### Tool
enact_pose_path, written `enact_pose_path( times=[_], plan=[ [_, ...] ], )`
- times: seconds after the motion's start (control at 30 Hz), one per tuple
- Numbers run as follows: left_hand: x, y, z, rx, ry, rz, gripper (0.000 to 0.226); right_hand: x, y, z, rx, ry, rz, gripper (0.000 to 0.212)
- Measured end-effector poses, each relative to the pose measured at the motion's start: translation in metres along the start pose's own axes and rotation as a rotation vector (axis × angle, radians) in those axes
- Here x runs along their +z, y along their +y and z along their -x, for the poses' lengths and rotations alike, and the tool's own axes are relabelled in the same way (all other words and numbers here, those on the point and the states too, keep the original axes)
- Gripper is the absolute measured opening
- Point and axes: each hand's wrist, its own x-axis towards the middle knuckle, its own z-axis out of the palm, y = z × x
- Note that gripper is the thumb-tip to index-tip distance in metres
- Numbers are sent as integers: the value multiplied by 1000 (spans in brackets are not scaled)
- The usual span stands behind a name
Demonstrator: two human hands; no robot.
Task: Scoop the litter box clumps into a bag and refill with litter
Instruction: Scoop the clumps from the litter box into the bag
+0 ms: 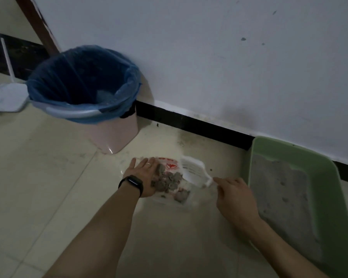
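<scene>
While the green litter box (pixel 327 177) sits on the floor at right against the wall, its grey litter (pixel 281 189) banked unevenly, a pink bin (pixel 117 137) with blue liner (pixel 76 77) stands well apart at left. Between them a clear plastic bag (pixel 191 169) lies flat, holding the clumps (pixel 169 180). Left hand (pixel 143 177), grip spread flat, rests on the bag; right hand (pixel 235 195) pinches its edge. Best to gather the edges upward before lifting, probably. Scoop not visible; bag print unreadable.
</scene>
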Motion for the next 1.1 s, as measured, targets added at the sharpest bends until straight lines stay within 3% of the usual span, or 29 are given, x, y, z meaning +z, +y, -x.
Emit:
enact_pose_path(
  times=[0.17, 0.23, 0.4, 0.5, 0.57, 0.77, 1.1],
  plan=[
    [-13, 17, -10, 22, 51, 77, 89, -47, 30, 14, 323, -127, -682, 21],
    [-21, 36, -17, 44, 83, 123, 84, -60, 49, 32, 366, -116, -799, 17],
    [-45, 114, -35, 179, 169, 238, 76, -57, 125, 91, 683, -99, -590, 15],
    [-53, 177, -43, 272, 203, 270, 72, -53, 172, 130, 838, -124, -387, 41],
    [-54, 214, -46, 310, 221, 279, 70, -48, 196, 147, 905, -144, -354, 47],
    [-43, 281, -44, 213, 235, 372, 70, -30, 230, 148, 938, -198, -389, 28],
    [-32, 298, -43, 175, 311, 380, 77, 6, 232, 93, 938, -231, -500, 20]
  ],
)
